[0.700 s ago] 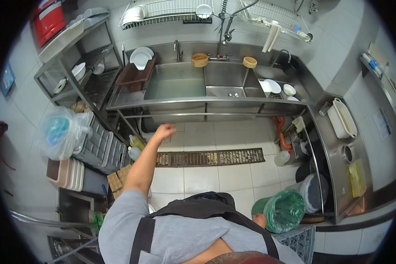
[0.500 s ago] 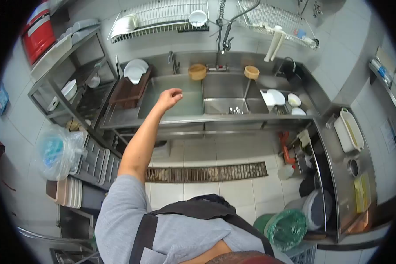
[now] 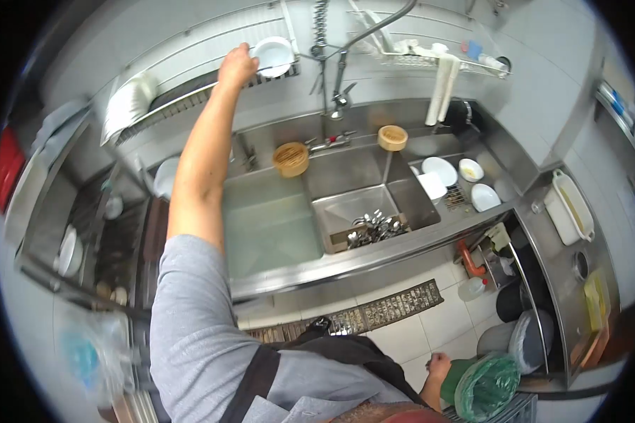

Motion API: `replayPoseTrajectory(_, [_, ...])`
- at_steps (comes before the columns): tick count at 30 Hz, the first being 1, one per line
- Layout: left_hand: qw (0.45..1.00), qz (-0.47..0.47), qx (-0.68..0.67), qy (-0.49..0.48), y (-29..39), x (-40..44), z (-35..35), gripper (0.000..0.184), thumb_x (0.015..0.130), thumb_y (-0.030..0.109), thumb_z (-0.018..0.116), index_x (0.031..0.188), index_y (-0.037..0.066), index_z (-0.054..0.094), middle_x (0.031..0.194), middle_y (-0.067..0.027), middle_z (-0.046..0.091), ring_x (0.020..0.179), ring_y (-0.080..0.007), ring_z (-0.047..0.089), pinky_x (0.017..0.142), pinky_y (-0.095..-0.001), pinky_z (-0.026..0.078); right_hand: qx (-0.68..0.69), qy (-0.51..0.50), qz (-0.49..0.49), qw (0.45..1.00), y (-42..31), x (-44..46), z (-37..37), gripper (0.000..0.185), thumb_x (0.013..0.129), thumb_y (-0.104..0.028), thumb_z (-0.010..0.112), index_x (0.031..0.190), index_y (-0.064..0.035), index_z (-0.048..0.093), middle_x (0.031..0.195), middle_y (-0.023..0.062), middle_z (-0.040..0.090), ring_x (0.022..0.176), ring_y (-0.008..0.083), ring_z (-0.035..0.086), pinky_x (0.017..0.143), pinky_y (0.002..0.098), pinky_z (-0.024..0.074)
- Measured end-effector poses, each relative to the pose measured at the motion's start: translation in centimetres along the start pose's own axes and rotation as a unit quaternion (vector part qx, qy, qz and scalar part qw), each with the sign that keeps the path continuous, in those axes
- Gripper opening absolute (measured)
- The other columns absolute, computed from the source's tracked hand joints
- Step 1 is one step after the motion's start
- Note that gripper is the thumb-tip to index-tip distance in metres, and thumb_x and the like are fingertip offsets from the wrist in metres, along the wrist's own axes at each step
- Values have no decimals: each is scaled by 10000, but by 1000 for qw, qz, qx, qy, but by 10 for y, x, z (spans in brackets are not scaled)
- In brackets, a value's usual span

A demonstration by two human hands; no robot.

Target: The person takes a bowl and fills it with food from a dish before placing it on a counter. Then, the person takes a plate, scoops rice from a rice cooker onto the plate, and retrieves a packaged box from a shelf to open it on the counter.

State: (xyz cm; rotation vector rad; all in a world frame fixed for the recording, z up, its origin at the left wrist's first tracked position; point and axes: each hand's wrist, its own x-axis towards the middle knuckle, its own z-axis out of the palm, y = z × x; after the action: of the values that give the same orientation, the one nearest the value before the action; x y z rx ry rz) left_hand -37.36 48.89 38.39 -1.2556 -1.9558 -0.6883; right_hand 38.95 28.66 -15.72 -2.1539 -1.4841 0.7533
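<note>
My left hand (image 3: 238, 68) is raised at the wall dish rack (image 3: 183, 92), right at the left edge of a white bowl (image 3: 274, 56). Its fingers point away from me and are partly hidden, so I cannot tell whether they grip the rim. White plates (image 3: 131, 106) stand at the left end of this rack. Low at my side, my right hand (image 3: 437, 366) hangs beside the green-lined bin (image 3: 488, 388), fingers curled, with nothing visible in it.
Below the rack is a sink of cloudy water (image 3: 268, 225). The neighbouring basin holds cutlery (image 3: 377, 229). Two round wooden containers (image 3: 291, 160) sit on the sink's back ledge. White dishes (image 3: 439, 171) lie at right. A floor grate (image 3: 402, 307) runs below the counter.
My left hand has moved up from over the sink to the bowl on the rack. I am closer to the sink, and the view has turned. My right hand has come into view.
</note>
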Motion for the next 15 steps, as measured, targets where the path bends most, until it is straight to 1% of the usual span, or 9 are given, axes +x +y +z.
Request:
replayPoseTrajectory(1, [999,-15,-2,-35,6,11,5,360,773,251,601,1027,8,518,1024,-217,608,1004,-347,572,851,-452,463,12,-3,27,1000,-2,-23,7,264,797,-214,511,674,-9,624,527,126,585,466,246,581,501,364,470])
replayPoseTrajectory(2, [1000,8,9,-14,1,20,23,296,792,200,563,1016,11,522,951,-231,623,935,-362,601,805,-467,485,20,-8,52,998,-2,-52,8,258,786,-219,520,656,-22,625,530,130,583,464,261,576,501,361,470])
replayPoseTrajectory(3, [1000,24,2,3,3,26,26,264,799,168,534,1012,12,525,910,-235,629,889,-373,614,771,-472,496,-192,-89,-57,976,104,-59,71,267,783,-224,525,624,-30,619,519,127,576,456,263,572,499,355,472])
replayPoseTrajectory(4, [999,38,2,14,1,27,26,237,806,137,504,1007,13,528,870,-239,634,843,-384,627,737,-478,508,-376,-121,-191,898,201,-66,130,280,779,-229,529,593,-38,614,508,123,569,448,266,568,497,349,474])
replayPoseTrajectory(5, [999,38,4,5,-6,29,37,237,806,137,504,1007,13,528,870,-239,634,843,-384,627,737,-478,508,-290,-156,-55,942,145,-124,102,277,778,-225,531,595,-37,616,518,124,575,460,264,573,508,354,476])
replayPoseTrajectory(6, [998,67,4,7,-11,30,42,221,805,111,479,997,13,530,840,-241,636,810,-393,632,710,-481,512,-272,-171,1,947,107,-150,93,273,778,-222,532,597,-35,618,529,126,581,472,263,579,518,359,479])
replayPoseTrajectory(11, [993,117,7,-13,-33,44,48,235,770,52,469,992,2,527,800,-265,629,796,-414,631,703,-496,508,-246,-166,-6,955,15,-157,85,257,773,-204,540,608,-28,630,581,133,610,533,257,608,569,382,491])
replayPoseTrajectory(14, [994,105,-24,9,-26,53,36,255,744,43,497,993,-10,513,797,-273,625,795,-421,628,711,-497,506,-136,-119,55,982,-83,-138,61,248,770,-194,544,615,-24,637,613,137,628,569,254,625,599,396,499])
replayPoseTrajectory(15, [995,82,-45,22,-30,55,35,265,734,42,507,992,-17,506,797,-279,623,797,-423,626,715,-496,505,-83,-84,95,988,-87,-122,71,239,773,-190,546,640,-15,639,607,139,626,577,256,628,605,397,498])
